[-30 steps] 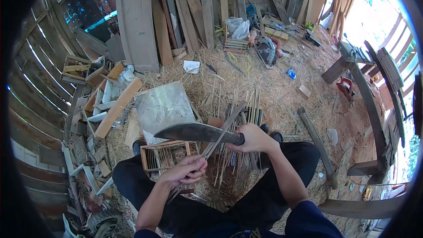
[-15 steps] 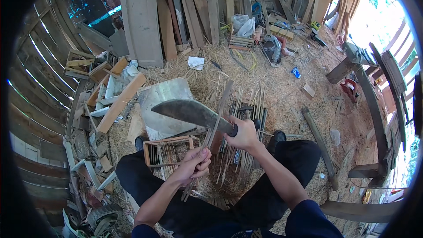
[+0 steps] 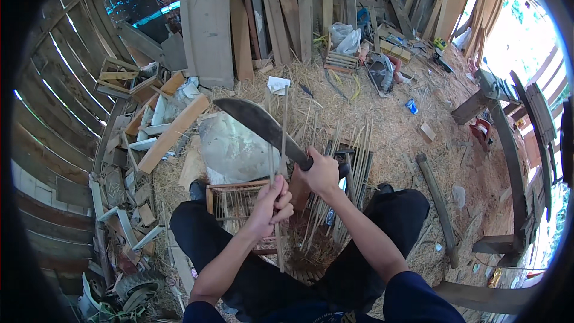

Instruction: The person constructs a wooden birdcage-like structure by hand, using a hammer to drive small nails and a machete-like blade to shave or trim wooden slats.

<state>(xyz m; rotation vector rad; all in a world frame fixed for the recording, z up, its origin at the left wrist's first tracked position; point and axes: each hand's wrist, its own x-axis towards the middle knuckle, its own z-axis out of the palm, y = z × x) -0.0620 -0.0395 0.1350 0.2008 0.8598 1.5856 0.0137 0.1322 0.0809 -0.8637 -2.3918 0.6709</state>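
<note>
Left hand (image 3: 270, 208) pinches thin strips (image 3: 283, 125), right hand (image 3: 321, 174) grips knife (image 3: 258, 121); shirt (image 3: 409, 299) bears lettering (image 3: 347, 317).

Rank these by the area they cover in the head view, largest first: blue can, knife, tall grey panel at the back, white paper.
1. Tall grey panel
2. Knife
3. White paper
4. Blue can

The knife is nearer the camera, so true sizes may differ.

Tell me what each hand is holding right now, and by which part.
The right hand holds a large knife by its handle. The left hand holds thin wood strips partway along, with ends sticking out above and below.
</note>
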